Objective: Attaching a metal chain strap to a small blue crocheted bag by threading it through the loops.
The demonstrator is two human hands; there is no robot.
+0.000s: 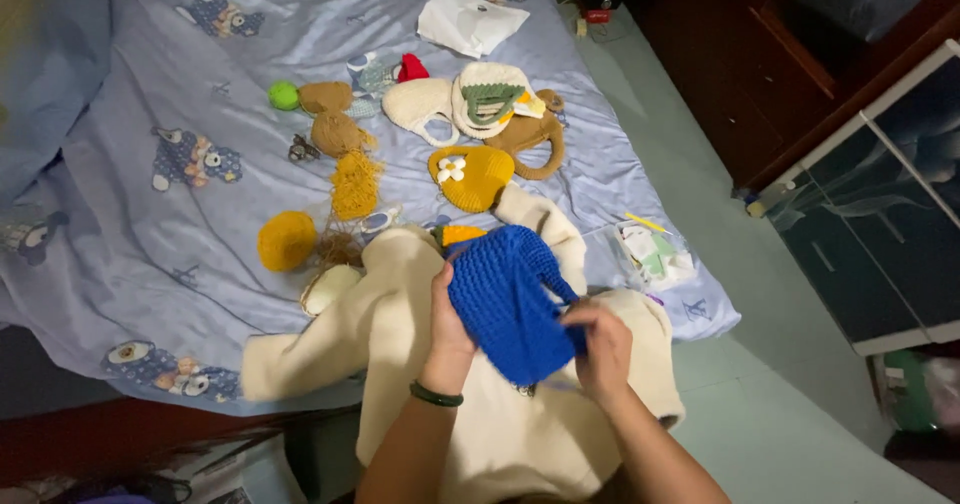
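Dim indoor light, cool cast. Brightest patch on the blue bedsheet (pixel 250 114) toward 12 o'clock, with soft sheen on its folds. Falloff into near-black at 7 o'clock and around the dark wooden cabinet (pixel 790 44) at 2 o'clock. Shadows soft. Mild softness and slight wide-angle stretch at the edges; fine detail smeared.

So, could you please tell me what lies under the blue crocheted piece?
Under the blue crocheted piece, held by both hands, lies a cream garment; an orange knitted bit peeks out at its top edge. Whatever lies directly beneath it is covered.
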